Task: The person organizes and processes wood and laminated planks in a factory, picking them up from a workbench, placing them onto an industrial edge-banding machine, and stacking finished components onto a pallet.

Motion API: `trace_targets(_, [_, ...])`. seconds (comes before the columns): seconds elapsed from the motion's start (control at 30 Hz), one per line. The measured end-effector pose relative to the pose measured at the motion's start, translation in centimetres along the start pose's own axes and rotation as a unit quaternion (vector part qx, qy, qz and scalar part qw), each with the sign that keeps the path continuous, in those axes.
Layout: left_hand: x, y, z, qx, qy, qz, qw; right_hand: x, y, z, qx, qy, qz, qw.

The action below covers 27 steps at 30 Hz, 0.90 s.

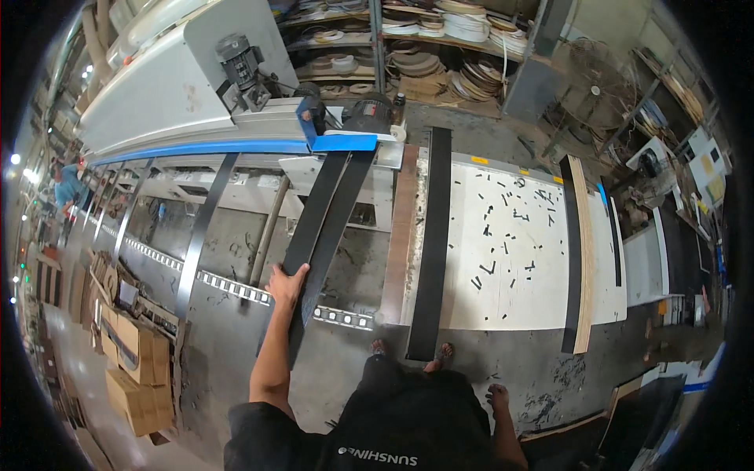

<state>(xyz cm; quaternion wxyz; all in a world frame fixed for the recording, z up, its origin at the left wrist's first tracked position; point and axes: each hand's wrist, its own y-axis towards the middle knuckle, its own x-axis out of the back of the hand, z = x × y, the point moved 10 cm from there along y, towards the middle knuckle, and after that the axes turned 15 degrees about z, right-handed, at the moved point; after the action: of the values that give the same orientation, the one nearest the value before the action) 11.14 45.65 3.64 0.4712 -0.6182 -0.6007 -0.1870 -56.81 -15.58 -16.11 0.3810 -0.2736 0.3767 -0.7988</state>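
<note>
My left hand (287,286) grips a long narrow black board (316,216), its thumb stretched across the top face. A second black board (342,206) lies right alongside, with a thin gap between the two. The far ends of both boards sit at the blue-edged end of a machine (343,144), and their near ends reach toward me. Down by my right side hangs my right hand (497,397), its fingers loosely curled and apart, with nothing visible in it.
Right of the boards stands a white-topped table (503,259) strewn with small black scraps. Across it lie one black board (431,243) and a stack of boards (577,251). A perforated rail (228,286) runs below. Cardboard boxes (137,369) stand left; a fan (597,86) stands far right.
</note>
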Motion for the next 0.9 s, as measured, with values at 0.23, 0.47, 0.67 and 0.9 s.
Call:
trace_targets(0.23, [-2.9,-1.8,-1.2,-0.126,0.066,-0.004,0.99,-3.7,1.3,-2.3,0.016,0.004,0.041,0.999])
trace_targets(0.47, [-3.7,-2.0,-2.1,-0.17,-0.023,0.031,0.985,-4.2,5.1,-7.0,0.152,-0.236,0.128,0.951])
trace_targets(0.67, [-5.2,-3.6,-4.0,-0.178,0.042,0.032,0.983,-1.3,4.9,-10.9,0.114,-0.167,0.052,0.978])
trace_targets(0.9, [-7.2,-2.2,-6.4,-0.122,0.125,0.097,0.98,-3.2,3.3,-8.7,0.105,-0.222,0.1,0.964])
